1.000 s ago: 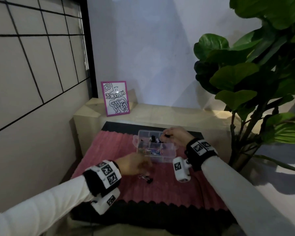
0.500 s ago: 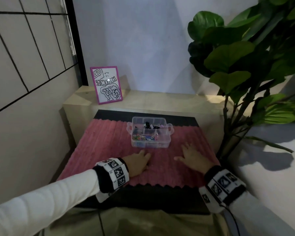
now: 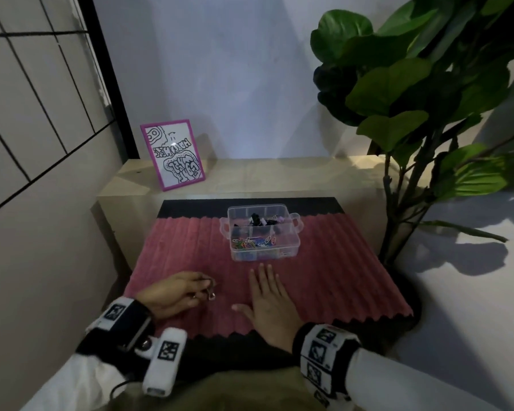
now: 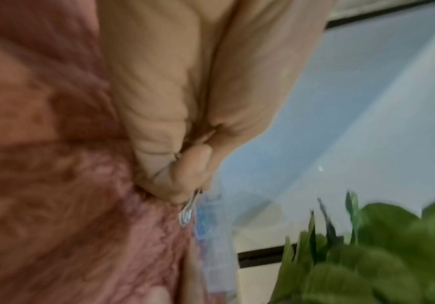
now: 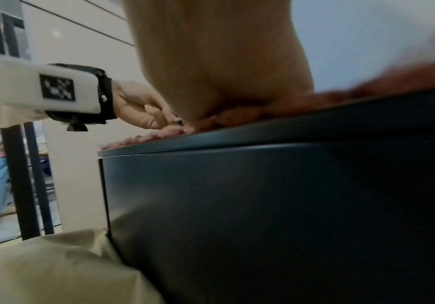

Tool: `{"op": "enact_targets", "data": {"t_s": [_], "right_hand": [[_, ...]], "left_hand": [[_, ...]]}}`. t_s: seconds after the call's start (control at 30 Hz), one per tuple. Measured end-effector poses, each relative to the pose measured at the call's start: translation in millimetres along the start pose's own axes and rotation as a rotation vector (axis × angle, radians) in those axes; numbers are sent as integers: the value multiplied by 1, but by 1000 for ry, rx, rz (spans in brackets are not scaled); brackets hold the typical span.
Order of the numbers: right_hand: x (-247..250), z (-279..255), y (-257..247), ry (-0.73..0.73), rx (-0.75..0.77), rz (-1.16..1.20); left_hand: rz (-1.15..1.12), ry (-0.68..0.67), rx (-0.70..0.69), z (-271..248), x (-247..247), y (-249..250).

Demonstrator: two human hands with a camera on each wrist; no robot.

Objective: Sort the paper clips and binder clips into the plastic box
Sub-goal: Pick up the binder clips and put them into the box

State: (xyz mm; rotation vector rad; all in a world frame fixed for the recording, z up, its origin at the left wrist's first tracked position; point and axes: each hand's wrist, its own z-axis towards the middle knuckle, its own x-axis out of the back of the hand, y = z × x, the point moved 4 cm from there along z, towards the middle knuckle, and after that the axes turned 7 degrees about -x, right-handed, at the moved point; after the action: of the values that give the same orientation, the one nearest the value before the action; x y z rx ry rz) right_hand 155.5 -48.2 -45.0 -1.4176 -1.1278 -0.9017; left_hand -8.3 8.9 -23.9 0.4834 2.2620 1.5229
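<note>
A clear plastic box (image 3: 263,232) stands on the red ribbed mat (image 3: 324,277). Coloured paper clips (image 3: 254,243) fill its near compartment and black binder clips (image 3: 261,221) lie in a far one. My left hand (image 3: 175,292) sits at the mat's near left with its fingers curled, pinching a silver clip (image 3: 212,295); the left wrist view shows that clip (image 4: 189,207) sticking out below the fingertips. My right hand (image 3: 267,301) lies flat on the mat, fingers straight, just in front of the box and holding nothing.
A pink-framed drawing (image 3: 172,154) leans on the pale wooden ledge (image 3: 279,173) behind the mat. A big leafy plant (image 3: 413,99) crowds the right side. A gridded wall (image 3: 36,114) closes the left. The black table (image 5: 263,205) drops off at the near edge.
The right hand left the box and came back to lie flat on the mat. The left hand, flat half a second ago, now curls and pinches a silver clip.
</note>
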Motion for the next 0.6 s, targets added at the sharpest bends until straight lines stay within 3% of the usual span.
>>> {"op": "enact_targets", "data": {"t_s": [0.07, 0.13, 0.23, 0.33, 0.37, 0.47, 0.6], "right_hand": [[-1, 6, -24, -22, 48, 24], [-1, 16, -45, -48, 55, 34], [-4, 34, -70, -52, 38, 27], [-12, 47, -95, -15, 82, 43], [-15, 48, -103, 2, 119, 45], [-23, 43, -115, 13, 276, 3], [-25, 26, -101, 20, 410, -43]], "left_hand": [[-255, 43, 58, -15, 15, 0], [-433, -1, 76, -31, 25, 8], [-594, -105, 59, -39, 41, 26], [-755, -337, 29, -30, 40, 46], [-716, -338, -1, -27, 36, 53], [-523, -126, -22, -7, 23, 62], [-305, 1, 5, 38, -4, 72]]}}
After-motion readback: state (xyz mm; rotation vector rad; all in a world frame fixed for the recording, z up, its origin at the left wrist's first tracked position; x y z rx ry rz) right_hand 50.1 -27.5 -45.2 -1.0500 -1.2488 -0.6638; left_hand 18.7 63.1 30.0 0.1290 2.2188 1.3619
